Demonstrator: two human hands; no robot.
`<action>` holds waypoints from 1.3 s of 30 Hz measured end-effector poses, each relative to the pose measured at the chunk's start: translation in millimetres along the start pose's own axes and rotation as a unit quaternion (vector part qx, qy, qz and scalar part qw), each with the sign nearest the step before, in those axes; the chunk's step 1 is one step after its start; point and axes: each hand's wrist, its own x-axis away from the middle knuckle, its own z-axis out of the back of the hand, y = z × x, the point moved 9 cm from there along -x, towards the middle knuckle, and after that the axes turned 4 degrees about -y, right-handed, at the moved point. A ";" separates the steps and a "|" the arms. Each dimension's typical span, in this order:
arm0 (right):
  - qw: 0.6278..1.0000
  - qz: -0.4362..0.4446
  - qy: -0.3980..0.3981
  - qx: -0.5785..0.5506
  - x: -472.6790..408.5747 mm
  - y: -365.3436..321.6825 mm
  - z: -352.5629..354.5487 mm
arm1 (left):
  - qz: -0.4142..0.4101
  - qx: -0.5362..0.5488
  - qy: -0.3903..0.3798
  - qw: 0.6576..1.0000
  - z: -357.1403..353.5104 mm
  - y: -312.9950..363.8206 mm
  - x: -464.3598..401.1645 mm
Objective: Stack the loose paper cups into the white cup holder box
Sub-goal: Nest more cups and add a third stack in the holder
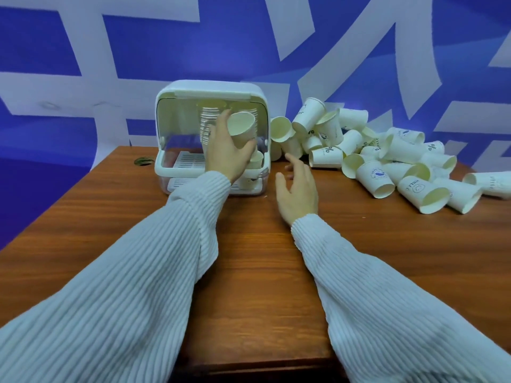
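The white cup holder box (pixel 177 106) stands open-fronted at the back of the wooden table, with a tall stack of nested cups (pixel 208 117) inside it. My left hand (pixel 225 153) is in front of the box opening, shut on one paper cup (pixel 243 128) whose mouth tilts up and toward me. A small cup (pixel 257 160) sits low in the box at the right. My right hand (pixel 297 189) hovers over the table just right of the box, fingers spread, holding nothing. A heap of loose paper cups (pixel 387 161) lies to the right.
The wooden table (pixel 249 258) runs toward me from the box. A dark round hole (pixel 143 161) is in the tabletop left of the box. A blue and white patterned wall (pixel 110 51) stands close behind the table.
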 end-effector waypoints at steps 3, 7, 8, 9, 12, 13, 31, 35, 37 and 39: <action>1.000 0.012 -0.013 0.015 1.5 -4.4 -3.4 | 0.022 -0.059 -0.063 0.996 -21.6 -9.4 -9.7; 1.000 0.010 -0.012 0.010 2.2 -5.0 -2.8 | 0.036 -0.214 -0.144 0.965 -48.0 -18.2 -8.8; 1.000 0.007 -0.011 0.006 2.5 -4.4 -2.7 | 0.032 -0.256 -0.152 0.954 -51.5 -18.9 -5.9; 1.000 0.002 -0.012 0.002 2.6 -3.2 -2.8 | 0.026 -0.290 -0.156 0.944 -54.0 -19.4 -2.3; 1.000 -0.011 -0.009 -0.008 1.3 -0.2 -2.3 | -0.033 -0.359 -0.142 0.922 -59.1 -13.6 5.0; 1.000 -0.017 -0.010 -0.015 0.7 1.2 -1.9 | -0.037 -0.364 -0.149 0.919 -61.0 -13.5 4.5; 0.918 -0.157 -0.075 0.356 -25.9 135.1 151.7 | -0.214 -0.114 -0.261 0.935 -170.4 72.4 149.0; 0.929 -0.195 -0.066 0.309 -31.6 145.3 140.5 | -0.196 -0.124 -0.250 0.940 -163.1 66.0 142.6; 0.927 -0.233 -0.055 0.288 -28.9 154.5 138.2 | -0.178 -0.125 -0.252 0.943 -162.2 62.3 142.0; 0.926 -0.257 -0.028 0.276 -22.9 156.5 143.6 | -0.175 -0.125 -0.253 0.943 -162.7 61.5 142.5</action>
